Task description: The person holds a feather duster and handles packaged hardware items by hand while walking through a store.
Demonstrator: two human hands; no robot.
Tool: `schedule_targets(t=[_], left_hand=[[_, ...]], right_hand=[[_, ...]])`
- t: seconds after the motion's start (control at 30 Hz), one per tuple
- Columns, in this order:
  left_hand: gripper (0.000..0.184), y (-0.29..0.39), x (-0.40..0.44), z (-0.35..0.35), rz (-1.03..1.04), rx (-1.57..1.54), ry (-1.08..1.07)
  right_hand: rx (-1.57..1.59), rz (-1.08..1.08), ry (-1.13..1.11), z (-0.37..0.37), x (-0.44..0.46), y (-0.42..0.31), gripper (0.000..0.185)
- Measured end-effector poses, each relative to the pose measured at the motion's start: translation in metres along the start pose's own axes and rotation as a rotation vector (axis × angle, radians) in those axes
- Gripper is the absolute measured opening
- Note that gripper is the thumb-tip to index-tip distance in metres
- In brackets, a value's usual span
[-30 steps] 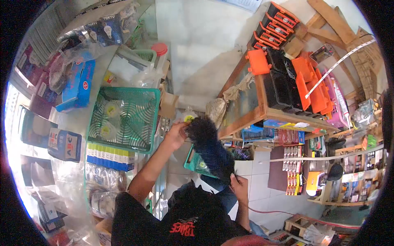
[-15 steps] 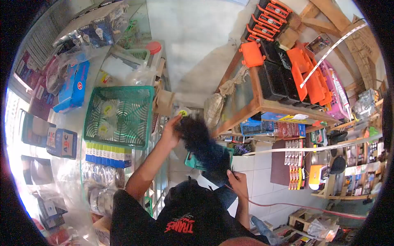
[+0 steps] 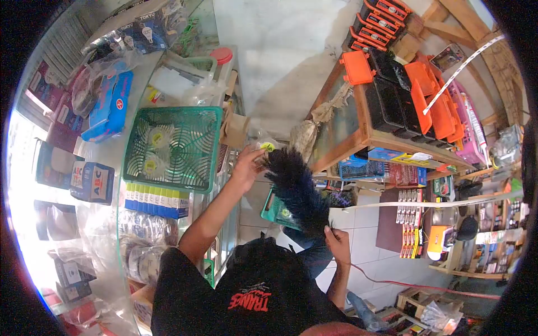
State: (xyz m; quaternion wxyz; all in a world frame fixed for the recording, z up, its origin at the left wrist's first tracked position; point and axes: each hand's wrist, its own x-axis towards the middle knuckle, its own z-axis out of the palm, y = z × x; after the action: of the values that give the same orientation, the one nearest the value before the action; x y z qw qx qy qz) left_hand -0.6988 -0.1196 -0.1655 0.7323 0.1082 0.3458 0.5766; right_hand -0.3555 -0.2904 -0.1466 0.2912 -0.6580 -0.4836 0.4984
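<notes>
A small clear plastic packet with a round yellow label (image 3: 268,147) is pinched in the fingers of my left hand (image 3: 246,168). My right hand (image 3: 337,245) is closed round the handle end of a dark feather duster (image 3: 297,187). The duster's bushy feathers reach up and left, close to the packet; whether they touch it I cannot tell. Left of my left hand, a green plastic basket (image 3: 216,151) on the glass counter contains similar packets (image 3: 151,166) with yellow labels. Below the duster, another green basket (image 3: 270,206) is partly hidden.
Yellow-and-blue boxes (image 3: 157,200) line the counter beside a blue carton (image 3: 110,106). To the right, a wooden-framed glass cabinet (image 3: 367,126) carries black and orange toolboxes (image 3: 386,103). A white cord (image 3: 437,204) crosses at the right, with a red hose (image 3: 414,285) lower down.
The whole view has shifted slightly, moving most things to the right. Blurred before, the duster's feathers now look sharper. Both hands keep their holds.
</notes>
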Motion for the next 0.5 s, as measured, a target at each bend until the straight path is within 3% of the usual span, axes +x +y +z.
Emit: schedule_targets(t=[0.1, 0.2, 0.33, 0.37, 0.5], left_hand=[[0.033, 0.010, -0.006, 0.010, -0.057, 0.009, 0.000], [0.029, 0.008, -0.019, 0.026, 0.226, 0.096, -0.011], [0.029, 0.008, -0.022, 0.014, 0.049, 0.086, -0.117], [0.030, 0.001, -0.011, 0.001, 0.211, 0.162, -0.265], [0.030, 0.016, -0.040, 0.037, 0.154, 0.160, -0.086]], right_hand=[[-0.075, -0.047, 0.000, -0.007, -0.005, -0.011, 0.045], [-0.052, -0.021, 0.035, -0.010, -0.003, -0.002, 0.043], [-0.145, -0.009, -0.021, -0.007, -0.015, -0.024, 0.043], [-0.095, -0.021, 0.006, -0.005, -0.017, -0.025, 0.044], [-0.017, -0.010, 0.027, -0.010, -0.022, -0.006, 0.044]])
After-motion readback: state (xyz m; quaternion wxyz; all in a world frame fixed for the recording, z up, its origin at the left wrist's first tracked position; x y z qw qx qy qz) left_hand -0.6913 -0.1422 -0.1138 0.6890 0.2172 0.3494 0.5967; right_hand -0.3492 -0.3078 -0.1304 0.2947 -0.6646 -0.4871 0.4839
